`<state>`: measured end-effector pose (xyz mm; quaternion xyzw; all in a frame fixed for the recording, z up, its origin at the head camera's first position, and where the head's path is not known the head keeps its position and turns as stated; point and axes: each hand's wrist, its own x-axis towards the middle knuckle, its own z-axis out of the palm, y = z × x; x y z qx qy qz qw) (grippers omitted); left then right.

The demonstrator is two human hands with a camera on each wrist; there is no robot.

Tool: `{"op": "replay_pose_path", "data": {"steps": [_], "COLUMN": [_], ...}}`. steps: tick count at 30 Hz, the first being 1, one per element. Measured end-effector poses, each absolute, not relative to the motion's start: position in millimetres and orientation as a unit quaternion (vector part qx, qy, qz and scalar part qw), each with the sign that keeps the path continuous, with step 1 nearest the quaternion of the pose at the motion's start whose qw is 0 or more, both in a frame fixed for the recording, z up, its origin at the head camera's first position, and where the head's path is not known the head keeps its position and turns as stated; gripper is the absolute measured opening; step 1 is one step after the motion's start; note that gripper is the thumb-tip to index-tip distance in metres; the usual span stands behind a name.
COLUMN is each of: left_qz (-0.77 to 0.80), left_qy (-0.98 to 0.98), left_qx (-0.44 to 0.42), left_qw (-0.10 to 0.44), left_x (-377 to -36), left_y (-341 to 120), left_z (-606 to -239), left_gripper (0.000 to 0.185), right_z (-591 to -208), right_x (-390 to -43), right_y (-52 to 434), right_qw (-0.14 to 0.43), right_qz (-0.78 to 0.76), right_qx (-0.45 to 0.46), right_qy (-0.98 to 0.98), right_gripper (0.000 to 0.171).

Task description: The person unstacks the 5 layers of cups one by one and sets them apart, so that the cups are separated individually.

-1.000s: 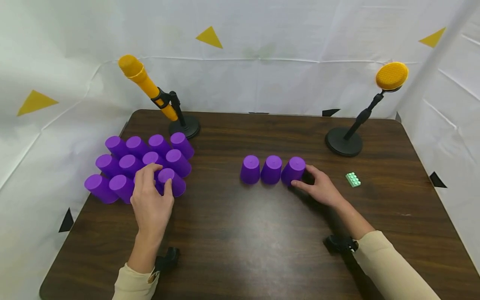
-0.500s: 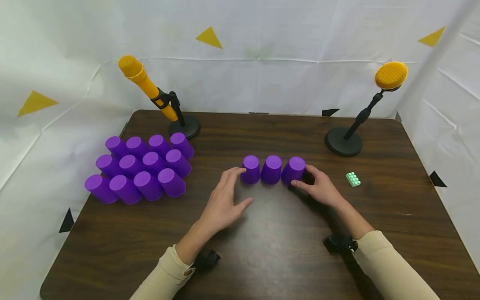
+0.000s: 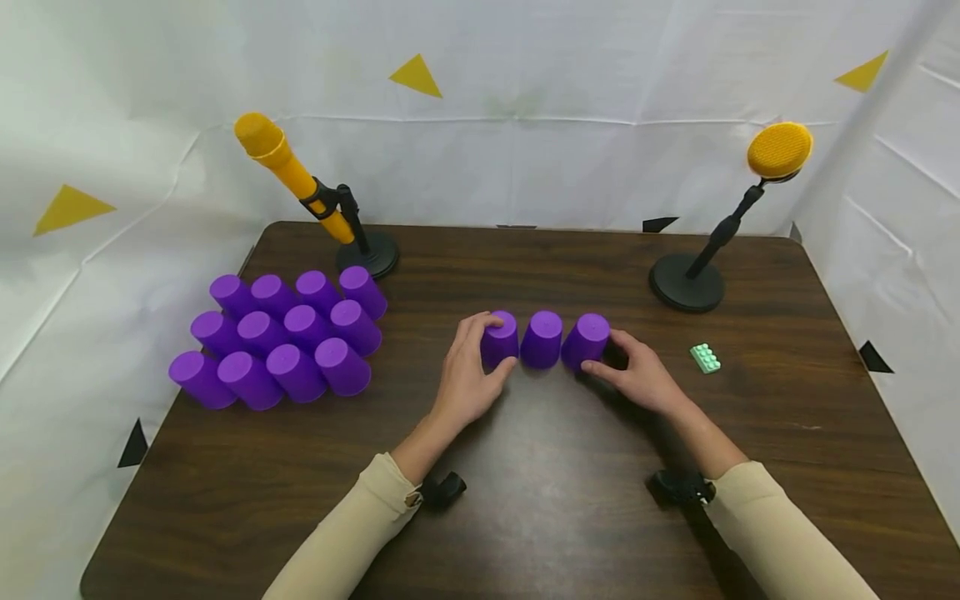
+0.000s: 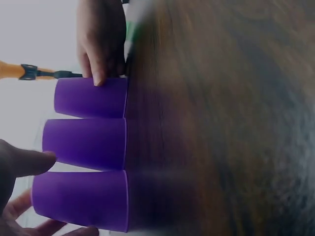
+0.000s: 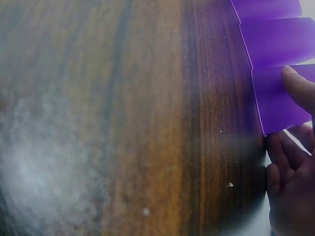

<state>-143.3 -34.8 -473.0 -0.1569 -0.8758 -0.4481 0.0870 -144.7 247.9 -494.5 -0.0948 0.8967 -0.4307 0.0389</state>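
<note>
Cups (image 3: 544, 339) between both hands (image 3: 551, 379)

Staged recording booth: white sheet walls (image 3: 525, 150), triangle markers (image 3: 417, 76), mock microphones (image 3: 292, 173).

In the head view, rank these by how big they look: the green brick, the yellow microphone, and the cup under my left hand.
1. Yellow microphone, largest.
2. Cup gripped by the left hand.
3. Green brick, smallest.
</note>
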Motion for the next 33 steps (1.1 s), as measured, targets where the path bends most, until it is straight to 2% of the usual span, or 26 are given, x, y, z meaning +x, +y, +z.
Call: {"op": "replay_pose_path", "data": {"steps": [9, 16, 23, 33], "left_qz": [-0.449, -0.485, -0.514, -0.483], "left_qy": [-0.868, -0.850, -0.839, -0.849], "left_qx": [-0.154, -0.149, -0.125, 0.008], "left_qw": [0.146, 0.140, 0.131, 0.216], "left_x": [-152.8, -137.1, -96.0, -44.4], "left_y": [-32.7, -51.0, -108.2, -214.5], "left_z": [-479.5, -469.3, -450.6, -454.5], "left_gripper": [0.039, 0.035, 0.036, 0.040], "right_z": [-495.4, -494.0, -493.6, -491.9], "right_x": [-145.6, -146.7, -145.5, -144.3], "right_y": [248.0, 246.3, 247.8, 247.9], "right_qw": [0.043, 0.044, 0.047, 0.054], "right_qz": [-0.430, -0.430, -0.428, -0.428], "right_qx": [-0.092, -0.094, -0.092, -0.091], "right_qy": [0.897, 0.897, 0.898, 0.898], "right_gripper": [0.060, 0.060, 0.060, 0.060]}}
